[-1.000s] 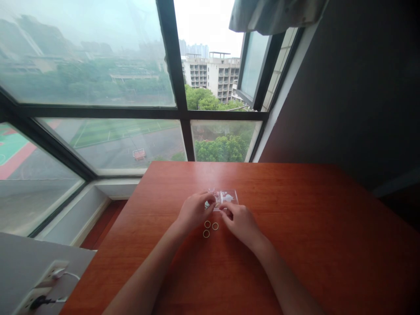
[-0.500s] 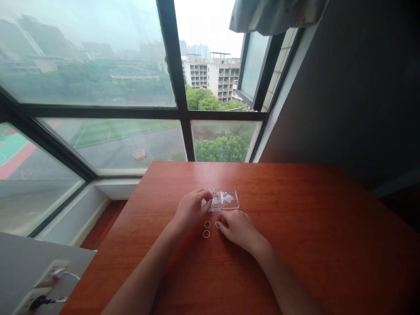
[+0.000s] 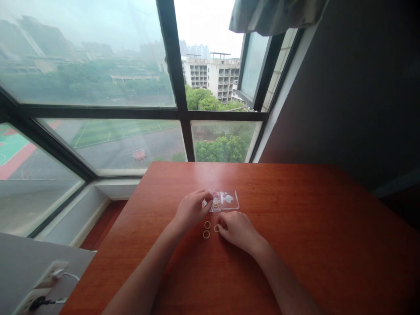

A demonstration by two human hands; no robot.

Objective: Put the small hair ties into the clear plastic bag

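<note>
The right hand (image 3: 238,228) is at a pale ring (image 3: 215,229) on the bench (image 3: 315,210); the ring lies just at the left of its fingertips, which cover part of the band. Thumb and forefinger are bent close toward each other there, but I cannot tell whether this grip is clamped on the ring or only touching it. The left hand (image 3: 193,209) is farther off, over the left end of the clear case (image 3: 230,200); its thumb and fingers curl toward each other, and what they hold, if anything, is hidden. The case lies just beyond the right hand, its long axis running left to right, with another ring (image 3: 215,205) showing at it. The pale ring is round, so has no long axis; two loose rings (image 3: 207,222) lie just left of it, one nearer the person.
</note>
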